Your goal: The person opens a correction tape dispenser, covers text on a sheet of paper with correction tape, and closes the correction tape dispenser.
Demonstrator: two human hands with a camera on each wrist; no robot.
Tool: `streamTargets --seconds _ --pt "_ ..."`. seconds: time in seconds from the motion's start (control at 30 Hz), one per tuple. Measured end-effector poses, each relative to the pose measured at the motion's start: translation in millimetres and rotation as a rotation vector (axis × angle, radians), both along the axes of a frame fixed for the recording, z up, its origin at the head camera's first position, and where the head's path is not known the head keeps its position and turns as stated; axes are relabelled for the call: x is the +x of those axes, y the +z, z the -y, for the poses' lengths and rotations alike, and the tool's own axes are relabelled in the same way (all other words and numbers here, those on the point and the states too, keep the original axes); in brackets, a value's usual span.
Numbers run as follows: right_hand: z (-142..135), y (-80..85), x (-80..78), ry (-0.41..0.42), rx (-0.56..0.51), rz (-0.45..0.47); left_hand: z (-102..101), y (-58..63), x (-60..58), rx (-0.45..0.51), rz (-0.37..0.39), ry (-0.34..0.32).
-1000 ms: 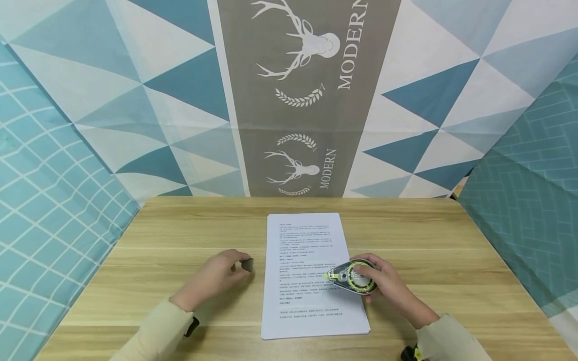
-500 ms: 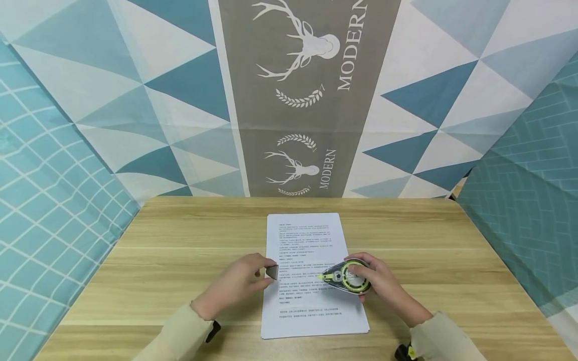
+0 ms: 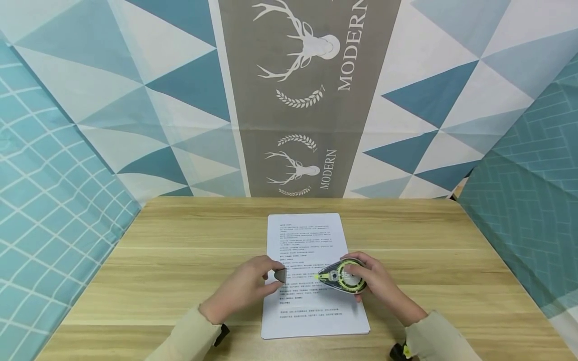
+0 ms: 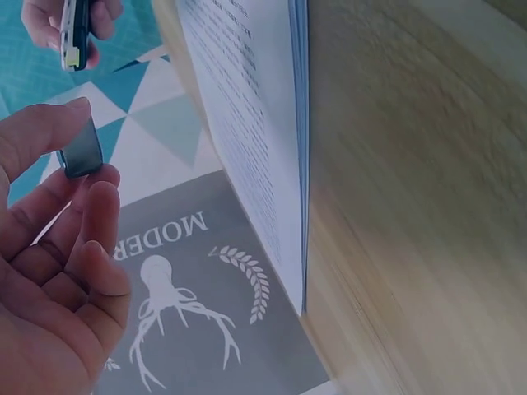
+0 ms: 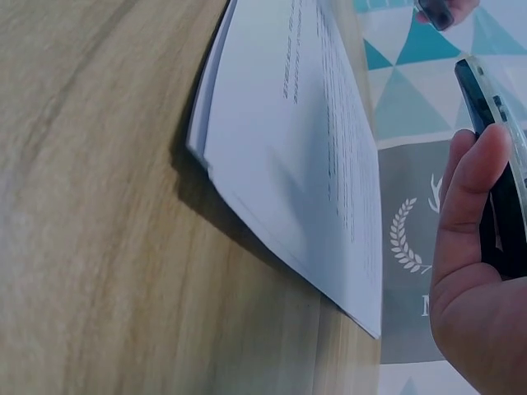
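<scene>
Between thumb and fingertips, my left hand [image 3: 244, 287] pinches a small dark translucent cap [image 3: 281, 275] over the left part of a printed paper stack [image 3: 311, 318]. In the left wrist view the cap [image 4: 82, 150] shows smooth and curved. My right hand [image 3: 377, 278] grips a black and lime-green correction tape [image 3: 348, 276] over the stack's right side. Its lime-green tip points left, toward the cap, with a gap between them. The right wrist view shows the fingers of my right hand [image 5: 469, 239] curled along the tape's dark body [image 5: 502, 218].
The stack lies flat on a wooden table [image 3: 189, 230]. Behind the table hangs a patterned cloth [image 3: 293, 115] with deer heads and triangles. Teal cloths line the left and right sides. Dark wrist straps [image 3: 221, 335] sit at both sleeves.
My left hand has moved right with the cap, from bare table to over the paper. My right hand has shifted slightly left with the correction tape. The paper stack stays in place.
</scene>
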State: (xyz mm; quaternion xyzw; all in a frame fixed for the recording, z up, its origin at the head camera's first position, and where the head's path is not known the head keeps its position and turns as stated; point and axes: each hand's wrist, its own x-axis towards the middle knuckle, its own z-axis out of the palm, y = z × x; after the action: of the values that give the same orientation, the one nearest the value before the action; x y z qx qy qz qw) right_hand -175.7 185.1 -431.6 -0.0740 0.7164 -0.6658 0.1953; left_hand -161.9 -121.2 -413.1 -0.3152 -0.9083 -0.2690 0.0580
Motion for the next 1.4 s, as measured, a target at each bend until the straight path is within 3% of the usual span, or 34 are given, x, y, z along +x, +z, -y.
streamTargets --seconds 0.5,1.4 --pt "7 1.3 0.8 0.023 -0.01 -0.009 -20 2.2 4.1 -0.036 0.029 -0.045" --pt "19 4.9 5.3 0.064 -0.033 -0.015 -36 -2.3 6.5 -0.043 -0.043 -0.081"
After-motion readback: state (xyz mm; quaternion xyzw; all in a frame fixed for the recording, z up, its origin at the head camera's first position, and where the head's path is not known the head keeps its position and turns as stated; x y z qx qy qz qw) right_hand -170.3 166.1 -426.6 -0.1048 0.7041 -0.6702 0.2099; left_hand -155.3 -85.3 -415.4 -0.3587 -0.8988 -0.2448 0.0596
